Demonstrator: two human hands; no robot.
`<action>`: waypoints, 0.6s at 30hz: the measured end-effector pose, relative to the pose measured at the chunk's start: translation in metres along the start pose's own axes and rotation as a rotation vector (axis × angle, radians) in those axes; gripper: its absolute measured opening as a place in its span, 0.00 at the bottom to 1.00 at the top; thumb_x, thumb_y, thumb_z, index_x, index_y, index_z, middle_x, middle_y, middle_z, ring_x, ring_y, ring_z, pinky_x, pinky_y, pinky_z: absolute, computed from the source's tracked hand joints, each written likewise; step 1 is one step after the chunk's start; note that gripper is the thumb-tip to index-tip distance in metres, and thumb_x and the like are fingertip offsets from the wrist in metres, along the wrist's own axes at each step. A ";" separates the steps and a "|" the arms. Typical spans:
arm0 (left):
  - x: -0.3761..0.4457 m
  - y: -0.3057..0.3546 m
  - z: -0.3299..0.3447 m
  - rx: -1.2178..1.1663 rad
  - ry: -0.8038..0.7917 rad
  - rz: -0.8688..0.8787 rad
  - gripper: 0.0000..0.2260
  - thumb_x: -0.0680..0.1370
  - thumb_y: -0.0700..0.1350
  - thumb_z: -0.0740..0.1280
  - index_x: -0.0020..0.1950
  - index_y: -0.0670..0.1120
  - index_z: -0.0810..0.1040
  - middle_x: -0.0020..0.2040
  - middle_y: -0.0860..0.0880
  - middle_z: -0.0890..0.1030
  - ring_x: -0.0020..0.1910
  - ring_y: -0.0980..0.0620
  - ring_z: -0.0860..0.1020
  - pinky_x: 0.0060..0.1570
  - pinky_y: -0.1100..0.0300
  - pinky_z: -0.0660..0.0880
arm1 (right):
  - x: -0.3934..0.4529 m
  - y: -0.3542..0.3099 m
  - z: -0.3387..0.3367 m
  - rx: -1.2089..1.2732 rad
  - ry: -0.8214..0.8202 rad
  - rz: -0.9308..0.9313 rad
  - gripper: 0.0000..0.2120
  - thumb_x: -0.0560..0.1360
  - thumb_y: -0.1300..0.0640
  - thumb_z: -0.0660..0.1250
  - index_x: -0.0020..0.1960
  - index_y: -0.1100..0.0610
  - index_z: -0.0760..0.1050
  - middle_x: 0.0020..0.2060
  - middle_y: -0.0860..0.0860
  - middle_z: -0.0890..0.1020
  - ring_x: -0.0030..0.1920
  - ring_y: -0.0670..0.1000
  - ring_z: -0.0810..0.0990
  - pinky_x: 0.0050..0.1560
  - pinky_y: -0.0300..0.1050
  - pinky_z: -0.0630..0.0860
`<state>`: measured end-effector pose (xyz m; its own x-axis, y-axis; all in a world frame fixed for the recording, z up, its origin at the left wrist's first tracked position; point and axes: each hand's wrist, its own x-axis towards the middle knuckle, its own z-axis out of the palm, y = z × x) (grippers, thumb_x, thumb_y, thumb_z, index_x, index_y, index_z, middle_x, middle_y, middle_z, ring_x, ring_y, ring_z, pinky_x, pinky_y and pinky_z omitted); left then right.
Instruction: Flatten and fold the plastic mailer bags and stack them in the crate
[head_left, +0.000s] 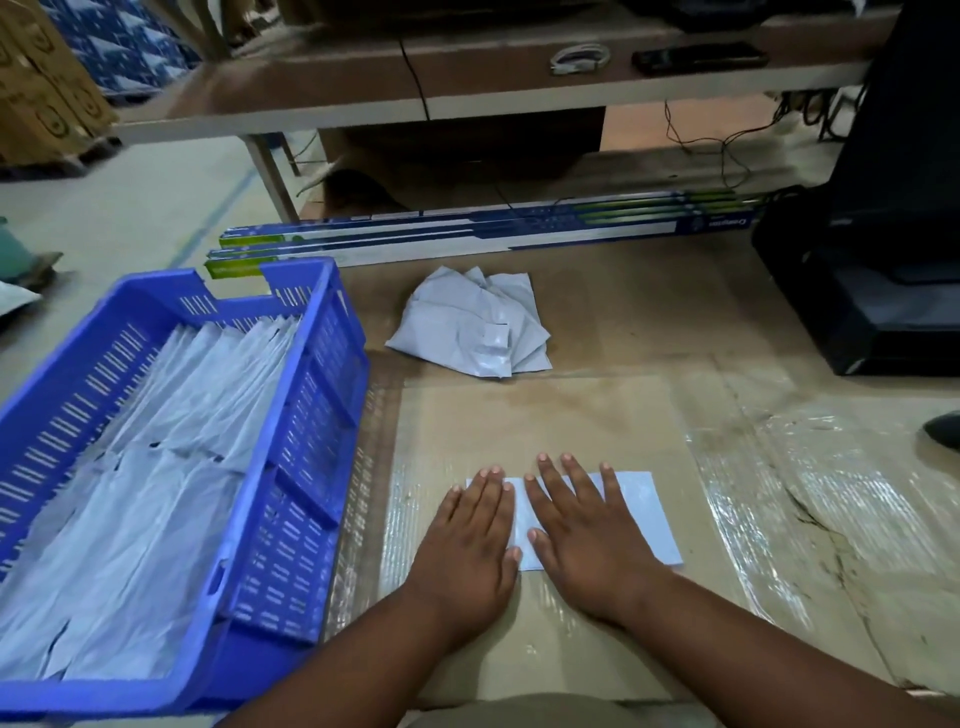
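A pale grey mailer bag (647, 512) lies flat on the cardboard sheet (545, 415) in front of me. My left hand (467, 540) presses on its left end with straight fingers. My right hand (584, 525) lies flat on its middle, fingers spread. A loose pile of crumpled mailer bags (470, 325) sits farther back on the cardboard. To my left stands a blue plastic crate (306, 467) holding rows of folded mailer bags (156, 467).
Long flat boxes (467, 228) lie along the far edge of the cardboard, under a wooden table (363, 83). A black case (872, 291) stands at the right. A dark shoe tip (943, 428) shows at the right edge. Cardboard cartons (41, 88) stand far left.
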<state>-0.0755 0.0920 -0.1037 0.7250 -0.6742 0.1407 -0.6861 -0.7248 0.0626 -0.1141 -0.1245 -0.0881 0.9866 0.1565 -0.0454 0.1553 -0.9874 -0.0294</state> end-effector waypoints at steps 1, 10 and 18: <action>0.000 0.000 -0.001 -0.005 -0.013 -0.005 0.32 0.84 0.55 0.57 0.85 0.41 0.60 0.86 0.42 0.56 0.86 0.44 0.53 0.81 0.41 0.59 | -0.002 -0.002 -0.002 0.012 0.016 0.016 0.31 0.85 0.40 0.49 0.84 0.53 0.59 0.85 0.54 0.55 0.84 0.60 0.54 0.80 0.68 0.50; -0.033 0.001 -0.017 -0.138 0.127 0.083 0.25 0.86 0.52 0.60 0.81 0.41 0.70 0.84 0.43 0.64 0.84 0.47 0.60 0.78 0.44 0.67 | -0.036 -0.018 -0.001 0.101 -0.001 -0.132 0.31 0.85 0.43 0.54 0.85 0.53 0.57 0.86 0.50 0.52 0.85 0.52 0.47 0.82 0.59 0.48; -0.034 0.002 -0.011 -0.119 0.081 0.060 0.26 0.84 0.51 0.63 0.81 0.42 0.70 0.84 0.44 0.64 0.84 0.48 0.60 0.81 0.47 0.63 | -0.023 -0.006 -0.015 0.171 -0.090 -0.199 0.33 0.85 0.38 0.50 0.86 0.51 0.54 0.85 0.47 0.49 0.85 0.48 0.44 0.83 0.51 0.39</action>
<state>-0.1020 0.1153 -0.0970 0.6785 -0.6988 0.2263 -0.7339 -0.6583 0.1673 -0.1366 -0.1223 -0.0723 0.9281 0.3558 -0.1097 0.3274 -0.9202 -0.2145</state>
